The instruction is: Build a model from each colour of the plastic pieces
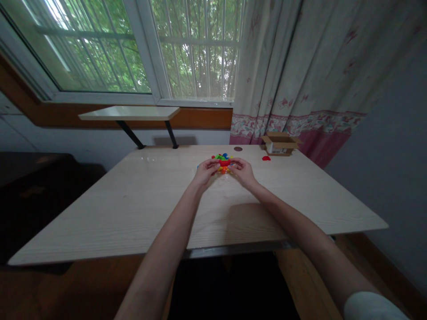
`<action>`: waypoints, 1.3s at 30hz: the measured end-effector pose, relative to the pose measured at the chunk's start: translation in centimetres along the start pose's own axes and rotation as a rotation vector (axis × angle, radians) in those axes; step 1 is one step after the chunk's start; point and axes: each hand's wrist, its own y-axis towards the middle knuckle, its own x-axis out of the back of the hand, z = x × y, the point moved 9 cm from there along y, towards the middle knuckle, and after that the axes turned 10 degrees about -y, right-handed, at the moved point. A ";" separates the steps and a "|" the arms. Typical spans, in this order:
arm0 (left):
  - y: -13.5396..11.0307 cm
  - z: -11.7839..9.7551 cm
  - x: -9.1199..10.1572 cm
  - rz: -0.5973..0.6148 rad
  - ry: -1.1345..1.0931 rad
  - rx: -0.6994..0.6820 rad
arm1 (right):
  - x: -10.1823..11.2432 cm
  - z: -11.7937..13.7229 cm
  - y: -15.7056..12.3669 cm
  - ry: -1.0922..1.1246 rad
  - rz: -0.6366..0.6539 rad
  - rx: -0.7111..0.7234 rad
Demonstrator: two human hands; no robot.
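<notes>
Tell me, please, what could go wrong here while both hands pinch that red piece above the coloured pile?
1. The red piece seems held only by the fingertips of the left hand and right hand. It might slip and scatter the pile of coloured pieces around it.
2. A loose red piece lies apart on the table, near the cardboard box. It could easily be overlooked or knocked by the right hand.

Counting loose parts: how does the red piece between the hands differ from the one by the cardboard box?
Held red plastic piece: pinched between left hand and right hand; stray red plastic piece: lying untouched. Held one is beside the colourful pile; stray one lies alone. Both red.
</notes>
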 end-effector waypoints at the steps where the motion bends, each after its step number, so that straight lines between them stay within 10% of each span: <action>1: 0.1 0.1 0.1 -0.002 0.003 -0.001 | 0.0 0.1 0.0 -0.015 -0.004 0.007; 39: 0.4 0.5 0.5 0.027 0.037 -0.004 | 0.7 1.4 -0.3 -0.156 -0.090 0.198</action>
